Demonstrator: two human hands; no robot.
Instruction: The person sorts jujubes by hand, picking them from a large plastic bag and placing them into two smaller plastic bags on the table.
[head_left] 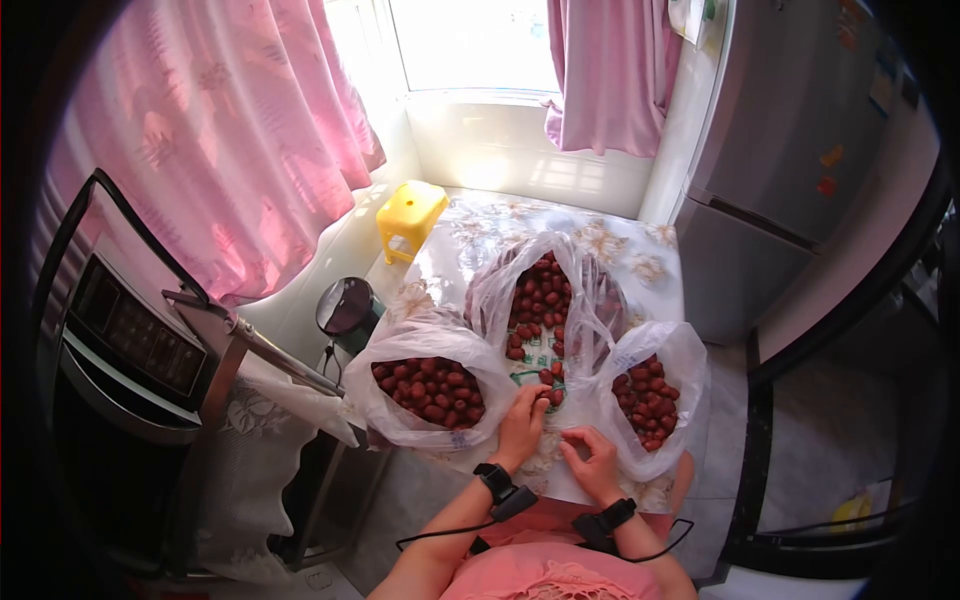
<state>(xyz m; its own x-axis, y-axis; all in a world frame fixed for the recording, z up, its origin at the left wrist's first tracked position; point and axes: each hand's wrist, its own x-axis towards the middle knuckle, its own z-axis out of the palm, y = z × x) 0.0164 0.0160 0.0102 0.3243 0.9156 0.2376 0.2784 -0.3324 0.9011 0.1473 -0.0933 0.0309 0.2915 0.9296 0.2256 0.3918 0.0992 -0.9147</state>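
Note:
My left hand [521, 425] reaches to the mouth of the middle plastic bag [490, 300], its fingertips closed on a red date [546, 394] at the front of the spilled ones. More dried red dates [540, 295] fill the back of that bag, and a few lie loose on its printed front. To the right, my right hand [594, 464] is held over the table edge, fingers loosely bent and apart from the thumb, with nothing visible in it. An open bag [365, 400] of dates stands left of my hands. Another open bag [697, 395] of dates is on the right.
A floral cloth covers the table [640, 250]. Around it are a yellow stool [412, 207], a dark bin [347, 312], a grey refrigerator [770, 180] and an appliance with a button panel [135, 330]. Black straps with cables [500, 485] sit on both wrists.

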